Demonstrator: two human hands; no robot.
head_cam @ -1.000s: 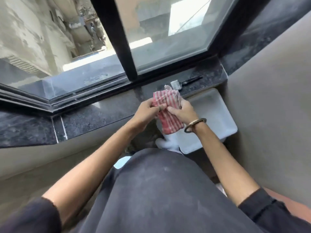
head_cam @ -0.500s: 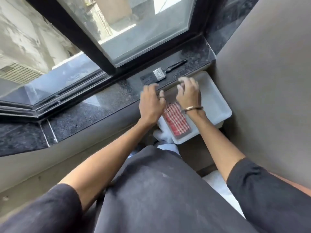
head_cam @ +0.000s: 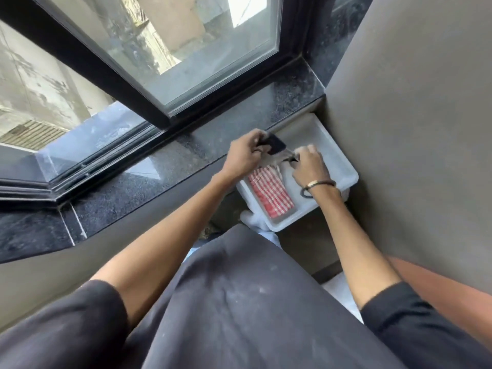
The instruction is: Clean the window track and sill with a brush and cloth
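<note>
A paint brush (head_cam: 275, 147) with black bristles and a metal ferrule is held between both hands above the white tray (head_cam: 336, 158). My left hand (head_cam: 246, 154) pinches the bristle end. My right hand (head_cam: 308, 162), with a bangle on the wrist, grips the black handle end. The red-and-white checked cloth (head_cam: 270, 193) lies folded in the tray's near end, below the brush. The dark granite sill (head_cam: 170, 169) runs left of the tray, and the black window track (head_cam: 106, 155) lies behind it.
A beige wall (head_cam: 412, 129) stands close on the right. The black window frame (head_cam: 87, 65) and its glass pane rise behind the sill. My dark-clothed lap (head_cam: 239, 302) fills the lower part of the view.
The cloth was put down in the tray and both hands let go of it. The brush left the sill and is now held in both hands over the tray.
</note>
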